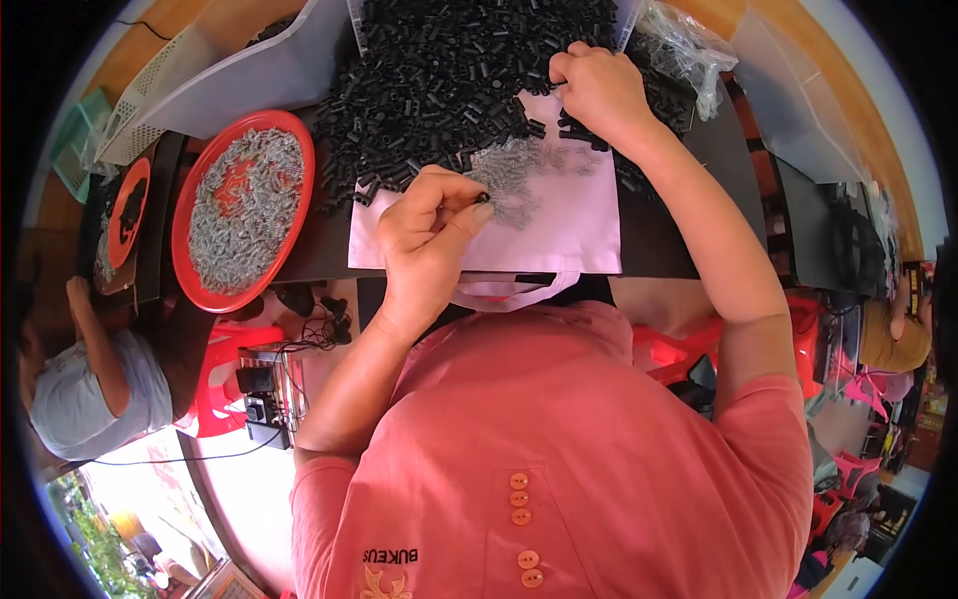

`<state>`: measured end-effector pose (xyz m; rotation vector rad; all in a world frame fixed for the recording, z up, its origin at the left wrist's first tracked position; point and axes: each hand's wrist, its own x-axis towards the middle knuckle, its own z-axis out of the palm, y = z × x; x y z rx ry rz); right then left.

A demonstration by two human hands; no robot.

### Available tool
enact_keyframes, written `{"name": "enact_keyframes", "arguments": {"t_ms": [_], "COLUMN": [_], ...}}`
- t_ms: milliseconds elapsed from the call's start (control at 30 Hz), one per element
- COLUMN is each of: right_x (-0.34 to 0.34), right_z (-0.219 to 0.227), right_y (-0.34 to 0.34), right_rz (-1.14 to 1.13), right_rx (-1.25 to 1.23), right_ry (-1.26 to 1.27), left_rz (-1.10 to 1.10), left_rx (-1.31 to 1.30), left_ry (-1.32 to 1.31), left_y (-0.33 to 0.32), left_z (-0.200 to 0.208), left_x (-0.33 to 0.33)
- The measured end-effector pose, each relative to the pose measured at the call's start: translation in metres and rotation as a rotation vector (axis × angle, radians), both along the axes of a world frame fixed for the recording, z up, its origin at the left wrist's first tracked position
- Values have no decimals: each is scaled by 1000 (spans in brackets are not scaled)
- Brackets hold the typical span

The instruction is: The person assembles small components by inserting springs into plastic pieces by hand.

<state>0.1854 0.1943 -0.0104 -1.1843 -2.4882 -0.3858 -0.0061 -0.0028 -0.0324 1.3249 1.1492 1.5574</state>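
Note:
My left hand (424, 225) is closed in a pinch on a small black tube (482, 198), held end-on just above the pink cloth bag (579, 225). A loose heap of thin silvery metal springs (504, 170) lies on the bag, right beside those fingertips. Beyond it spreads a large pile of short black tubes (449, 90). At the right side of that pile is my right hand (604, 95), thumb and fingers drawn together; whatever may be between them is hidden.
A red round tray (307, 180) full of silvery springs stands at the left. Behind it is a translucent bin (239, 85); clear plastic wrap (689, 50) lies far right. Another person (100, 384) sits at the left beside a smaller red tray (142, 190). A further person (893, 334) is at right.

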Motion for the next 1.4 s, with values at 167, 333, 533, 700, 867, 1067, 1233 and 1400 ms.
{"name": "enact_keyframes", "arguments": {"t_ms": [167, 333, 533, 700, 867, 1067, 1233, 1400], "right_x": [8, -3, -22, -32, -33, -35, -35, -37], "right_z": [1, 28, 26, 24, 29, 32, 30, 28], "right_y": [-9, -65, -100, -106, -108, -109, -112, -112], "right_rz": [110, 371, 557, 561, 553, 587, 617, 594], "right_rx": [68, -500, -511, -429, -355, -212, -490, -634], "right_ry": [93, 468, 500, 498, 422, 308, 540, 661], "left_rz": [1, 70, 81, 89, 64, 58, 43, 39], "left_rx": [-7, -3, -40, -95, -117, -109, -90, -110], "left_ry": [1, -29, -33, -62, -70, -87, -100, -126], "left_y": [1, 4, 7, 6, 4, 4, 4, 3], "left_z": [0, -4, 0, 3, 3, 1, 2, 5], "left_x": [-1, 2, 3, 4, 3, 2, 2, 1]}}
